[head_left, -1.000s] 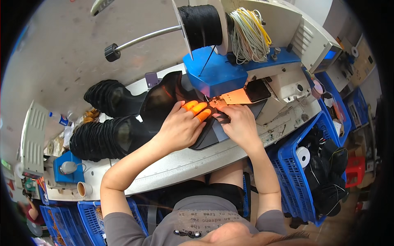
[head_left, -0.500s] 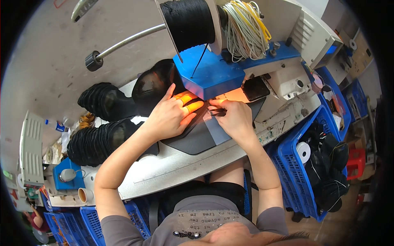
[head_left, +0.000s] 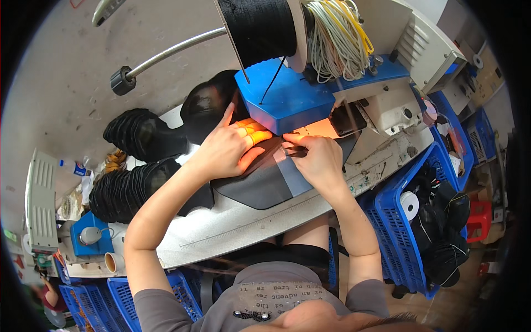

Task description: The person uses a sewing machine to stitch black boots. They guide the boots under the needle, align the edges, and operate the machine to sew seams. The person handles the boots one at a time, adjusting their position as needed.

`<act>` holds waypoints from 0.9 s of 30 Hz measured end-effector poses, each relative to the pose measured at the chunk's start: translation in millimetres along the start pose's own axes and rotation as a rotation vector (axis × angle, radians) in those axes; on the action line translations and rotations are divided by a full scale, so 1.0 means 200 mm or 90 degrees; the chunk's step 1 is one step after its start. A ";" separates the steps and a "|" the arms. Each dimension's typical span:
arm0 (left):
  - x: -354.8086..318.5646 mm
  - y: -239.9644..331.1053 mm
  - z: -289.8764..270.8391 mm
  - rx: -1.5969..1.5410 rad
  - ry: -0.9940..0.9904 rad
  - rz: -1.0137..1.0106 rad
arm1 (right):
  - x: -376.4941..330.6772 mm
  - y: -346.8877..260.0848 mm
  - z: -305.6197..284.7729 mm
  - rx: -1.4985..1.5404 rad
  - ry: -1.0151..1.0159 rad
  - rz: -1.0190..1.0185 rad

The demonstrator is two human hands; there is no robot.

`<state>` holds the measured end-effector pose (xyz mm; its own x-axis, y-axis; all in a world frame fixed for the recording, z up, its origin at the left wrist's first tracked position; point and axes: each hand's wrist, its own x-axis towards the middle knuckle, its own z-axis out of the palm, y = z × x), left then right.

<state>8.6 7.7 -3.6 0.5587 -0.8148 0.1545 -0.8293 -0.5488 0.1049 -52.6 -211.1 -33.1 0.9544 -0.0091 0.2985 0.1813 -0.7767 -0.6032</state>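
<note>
My left hand (head_left: 232,145) lies with fingers stretched and thumb apart on a dark flat workpiece (head_left: 254,188), yellow covers on two fingers. Its fingertips reach under the blue head (head_left: 285,97) of a sewing machine, where an orange light glows. Close by on the right, my right hand (head_left: 321,160) is closed in a pinch. A thin black looped piece (head_left: 297,151) shows at its fingers, and I cannot make out its kind. A grey-blue band (head_left: 292,177) runs across the workpiece. The needle area is hidden by the head and fingers.
Stacked black shaped pieces (head_left: 130,188) lie left of my left arm. A spool of black cord (head_left: 265,27) hangs above the machine. Coiled pale cables (head_left: 337,41) sit behind. Blue baskets (head_left: 387,221) with black goods stand at right. A paper cup (head_left: 114,263) lies at left.
The view has shifted slightly. My left fingertips have edged a little farther in under the machine head; my right hand keeps nearly the same pose and place.
</note>
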 end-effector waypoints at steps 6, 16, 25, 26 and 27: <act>0.02 -0.07 0.01 -0.001 0.072 0.081 | 0.00 -0.01 -0.01 0.021 0.014 -0.014; 0.03 -0.08 0.00 0.016 0.040 0.044 | -0.04 0.12 -0.08 -0.033 0.133 -0.130; 0.00 -0.05 0.01 0.051 0.046 0.010 | -0.05 0.16 -0.07 0.012 0.168 -0.175; 0.00 -0.04 0.01 0.055 0.055 0.006 | -0.05 0.16 -0.07 0.014 0.167 -0.172; 0.00 -0.02 0.01 0.059 0.064 0.002 | -0.05 0.15 -0.07 0.016 0.166 -0.170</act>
<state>11.5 9.8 -6.5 0.5492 -0.7966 0.2526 -0.8253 -0.5645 0.0142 -60.7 -243.4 -44.8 0.7803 0.0291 0.6247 0.4248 -0.7578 -0.4953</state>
